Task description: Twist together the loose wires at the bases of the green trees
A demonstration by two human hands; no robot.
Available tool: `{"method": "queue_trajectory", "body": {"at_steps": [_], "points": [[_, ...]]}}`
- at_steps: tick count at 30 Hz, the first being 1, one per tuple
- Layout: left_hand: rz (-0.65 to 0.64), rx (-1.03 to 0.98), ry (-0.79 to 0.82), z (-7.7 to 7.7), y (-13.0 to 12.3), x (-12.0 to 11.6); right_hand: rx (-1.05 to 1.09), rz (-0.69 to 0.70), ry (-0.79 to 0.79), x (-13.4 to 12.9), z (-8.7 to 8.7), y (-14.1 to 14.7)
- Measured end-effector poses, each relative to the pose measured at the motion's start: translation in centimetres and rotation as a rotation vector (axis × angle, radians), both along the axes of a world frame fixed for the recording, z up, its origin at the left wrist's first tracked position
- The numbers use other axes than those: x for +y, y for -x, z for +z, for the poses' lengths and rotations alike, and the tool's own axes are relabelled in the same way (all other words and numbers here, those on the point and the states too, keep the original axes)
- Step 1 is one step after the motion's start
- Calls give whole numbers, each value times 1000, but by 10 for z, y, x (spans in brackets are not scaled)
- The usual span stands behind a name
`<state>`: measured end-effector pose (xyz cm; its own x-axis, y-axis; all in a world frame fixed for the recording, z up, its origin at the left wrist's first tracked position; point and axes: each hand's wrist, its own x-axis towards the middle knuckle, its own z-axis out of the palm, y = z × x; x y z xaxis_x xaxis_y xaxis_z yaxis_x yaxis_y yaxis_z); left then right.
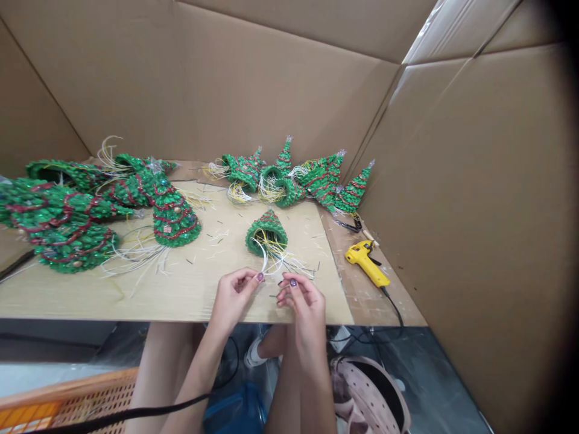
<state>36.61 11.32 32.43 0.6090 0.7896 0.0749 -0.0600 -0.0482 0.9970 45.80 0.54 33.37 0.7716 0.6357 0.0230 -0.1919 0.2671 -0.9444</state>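
A small green Christmas tree ornament with red garland lies on its side at the middle of the board, its hollow base facing me. White and yellow wires spill from that opening onto the board. Between thumb and forefinger, my left hand pinches a white wire that comes out of the tree. My right hand hovers just beside it, fingers curled a little and apart, close to the wire ends; I see nothing held in it.
Several more trees stand or lie at the left and along the back. A yellow glue gun with a black cord lies at the right, near black-handled pliers. Wire clippings litter the board. Cardboard walls enclose the table.
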Motion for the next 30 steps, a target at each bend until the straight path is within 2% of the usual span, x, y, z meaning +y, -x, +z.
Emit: {"method": "queue_trajectory", "body": {"at_steps": [6, 11, 13, 15, 17, 21, 23, 26, 30], "points": [[13, 0, -12, -2, 0, 1, -296, -202, 146, -31, 13, -20], [15, -10, -16, -1, 1, 0, -711, -446, 404, -36, 5, -33], [20, -9, -16, 0, 1, 0, -836, -486, 459, -35, 3, -34], [19, -9, -16, 1, 1, -1, -851, -500, 452, -35, 4, -32], [16, -9, -18, 1, 1, -1, -773, -508, 426, -35, 6, -28], [10, -11, -21, 1, 1, -1, -581, -408, 375, -34, 8, -22], [10, -8, -20, 0, 1, 0, -582, -451, 369, -34, 6, -24], [11, -10, -19, 0, 1, -1, -738, -560, 363, -35, 8, -26], [10, -7, -19, 2, 1, -1, -1048, -544, 369, -36, 17, -22]]}}
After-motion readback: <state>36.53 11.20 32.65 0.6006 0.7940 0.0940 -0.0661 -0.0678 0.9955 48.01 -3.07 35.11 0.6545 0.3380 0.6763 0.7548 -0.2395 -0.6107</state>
